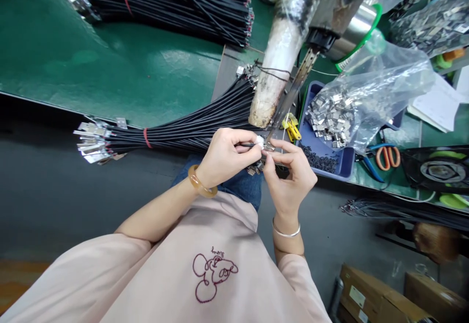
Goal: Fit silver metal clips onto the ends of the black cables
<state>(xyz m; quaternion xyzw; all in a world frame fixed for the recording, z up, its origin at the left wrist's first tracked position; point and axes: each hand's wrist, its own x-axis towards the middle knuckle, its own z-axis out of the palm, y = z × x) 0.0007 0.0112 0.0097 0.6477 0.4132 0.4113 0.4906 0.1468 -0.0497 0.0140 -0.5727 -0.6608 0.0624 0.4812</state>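
Observation:
My left hand (232, 154) is closed in a pinch on a black cable (248, 144), close to its end. A small white part (260, 140) shows at the fingertips. My right hand (289, 169) meets it there, thumb and fingers pinched around a small shiny metal piece (269, 146), partly hidden by the fingers. Just above both hands ends a slanted metal bar (293, 88) on a stand. Beside it hangs a white wrapped tube (273, 69). Behind my left hand lies a bundle of black cables (183, 126) with metal connectors at its left end, tied by a red band (147, 138).
A second cable bundle (176, 8) lies at the back left. On the right stand a blue tray (346, 164) with metal shells (331, 118) and small black pieces, orange-handled pliers (387, 158), a yellow cutter (292, 128) and a solder spool (357, 32). Cardboard boxes (377, 293) stand below.

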